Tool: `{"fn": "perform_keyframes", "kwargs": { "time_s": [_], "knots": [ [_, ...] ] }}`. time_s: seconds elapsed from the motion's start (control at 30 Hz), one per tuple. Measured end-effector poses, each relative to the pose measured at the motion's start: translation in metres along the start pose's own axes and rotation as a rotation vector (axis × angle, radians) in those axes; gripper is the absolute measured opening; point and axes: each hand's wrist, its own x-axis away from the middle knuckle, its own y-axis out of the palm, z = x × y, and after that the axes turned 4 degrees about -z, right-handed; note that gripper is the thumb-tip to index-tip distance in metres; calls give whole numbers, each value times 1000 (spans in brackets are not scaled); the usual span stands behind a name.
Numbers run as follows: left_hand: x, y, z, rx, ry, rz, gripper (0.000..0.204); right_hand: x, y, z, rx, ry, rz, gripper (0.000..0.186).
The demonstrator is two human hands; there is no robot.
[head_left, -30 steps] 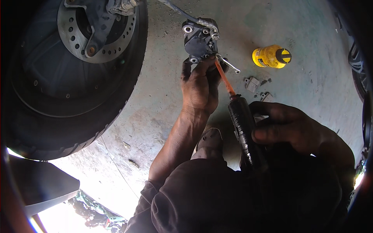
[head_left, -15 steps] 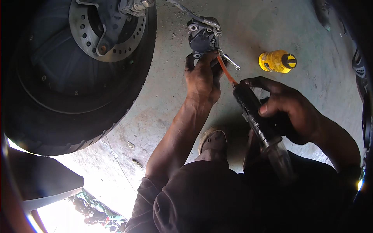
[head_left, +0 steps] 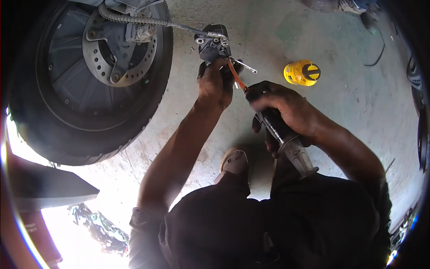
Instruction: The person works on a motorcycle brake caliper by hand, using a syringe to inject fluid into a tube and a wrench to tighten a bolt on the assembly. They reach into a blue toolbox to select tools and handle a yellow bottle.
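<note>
My left hand (head_left: 211, 85) grips a dark brake caliper (head_left: 213, 50) from below, holding it over the floor. A small silver spanner (head_left: 247, 67) sticks out from the caliper's right side, near my fingers. From the same spot an orange tube (head_left: 237, 77) runs down to a large syringe (head_left: 280, 124) with a dark barrel. My right hand (head_left: 289, 107) is wrapped round the barrel close to its tube end. The clear, ribbed plunger (head_left: 297, 155) points down toward my lap. My left fingertips are partly hidden behind the caliper.
A wheel with a brake disc (head_left: 92, 58) stands at the left. A ribbed hose (head_left: 134, 19) leads from there to the caliper. On the floor, right of the caliper, is a yellow bottle (head_left: 301, 72) with a dark cap. My shoe (head_left: 234, 160) is below.
The view has shifted, bringing more of the wheel and hose into sight. My right hand has closed round the syringe nearer the tube end, and the plunger end appears closer to the barrel.
</note>
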Motion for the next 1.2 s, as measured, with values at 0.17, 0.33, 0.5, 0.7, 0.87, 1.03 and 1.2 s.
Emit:
{"fn": "perform_keyframes", "kwargs": {
  "time_s": [0.17,0.33,0.5,0.7,0.87,1.03,1.2],
  "knots": [
    [-10,2,-1,-9,52,54,23,-11,-16,14,-35,-75,-47,40],
    [-3,15,7,-103,5,98,27,-8,-23,12,-201,6,-78,42],
    [-9,17,5,-46,33,58,28,0,-27,8,-296,1,-2,38],
    [-11,22,-4,-90,19,-106,27,-3,-33,13,-328,-26,-7,38],
    [-10,23,-12,55,11,-27,21,-5,-25,24,-419,-69,-95,39],
    [-17,-1,-9,97,35,-185,18,5,-1,11,-355,-113,-57,40],
    [-14,3,-9,45,13,-183,13,7,18,14,-331,-144,24,44]
  ]
}}
